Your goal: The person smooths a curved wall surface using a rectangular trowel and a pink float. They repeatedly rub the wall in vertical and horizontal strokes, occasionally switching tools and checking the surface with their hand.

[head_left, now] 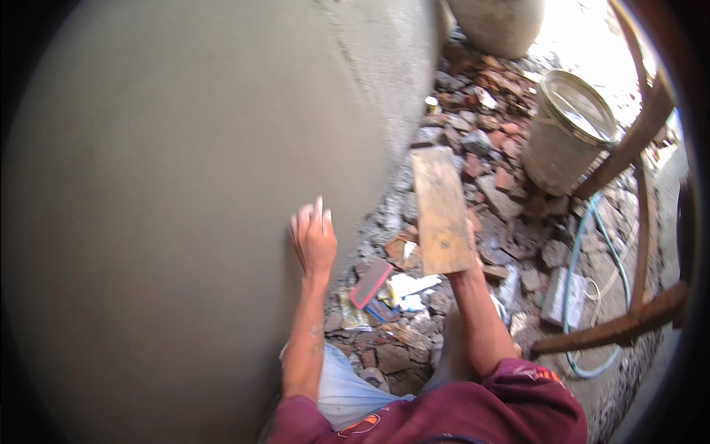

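The right hand (474,254) grips the board (442,211), lengthwise forward, off the right edge of the wall (185,185); the left hand (315,238) is nearer the wall, grasp unclear.

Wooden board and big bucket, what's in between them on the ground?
In the head view, broken red bricks and grey stones lie between board and bucket.

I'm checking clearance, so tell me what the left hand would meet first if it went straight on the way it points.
Probably the grey wall, which fills the view past the left hand; whether they touch is unclear.
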`<action>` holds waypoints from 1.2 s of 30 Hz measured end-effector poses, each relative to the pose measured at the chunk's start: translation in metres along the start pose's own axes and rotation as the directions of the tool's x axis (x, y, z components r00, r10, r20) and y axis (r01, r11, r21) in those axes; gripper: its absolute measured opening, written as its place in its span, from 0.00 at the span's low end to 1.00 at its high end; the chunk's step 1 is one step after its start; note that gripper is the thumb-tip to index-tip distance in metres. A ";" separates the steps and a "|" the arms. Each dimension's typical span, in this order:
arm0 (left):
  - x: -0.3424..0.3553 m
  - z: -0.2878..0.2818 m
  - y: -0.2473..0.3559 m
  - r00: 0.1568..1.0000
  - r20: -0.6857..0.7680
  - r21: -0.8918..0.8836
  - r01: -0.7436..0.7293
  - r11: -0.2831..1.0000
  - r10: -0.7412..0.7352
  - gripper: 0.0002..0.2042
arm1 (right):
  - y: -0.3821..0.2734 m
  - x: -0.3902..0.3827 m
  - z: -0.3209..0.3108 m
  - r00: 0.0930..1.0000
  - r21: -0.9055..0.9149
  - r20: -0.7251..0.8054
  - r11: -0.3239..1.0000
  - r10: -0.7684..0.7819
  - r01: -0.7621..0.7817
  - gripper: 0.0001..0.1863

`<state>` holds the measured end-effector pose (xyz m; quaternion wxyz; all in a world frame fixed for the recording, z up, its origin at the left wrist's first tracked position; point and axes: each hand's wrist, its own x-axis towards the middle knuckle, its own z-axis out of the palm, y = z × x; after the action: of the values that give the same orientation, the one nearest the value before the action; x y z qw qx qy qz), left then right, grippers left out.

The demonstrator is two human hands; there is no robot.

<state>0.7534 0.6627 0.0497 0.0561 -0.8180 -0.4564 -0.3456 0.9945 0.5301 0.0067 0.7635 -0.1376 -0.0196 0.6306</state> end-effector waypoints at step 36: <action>0.271 -0.158 0.057 0.894 0.048 0.827 -0.286 0.483 0.446 0.14 | 0.022 0.000 0.020 0.997 0.004 -0.071 0.999 -0.032 0.032 0.17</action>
<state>0.8099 0.7574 0.3487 0.5387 -0.7425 -0.3707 -0.1448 0.9694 0.5374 0.0210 0.7741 -0.1576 0.0069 0.6131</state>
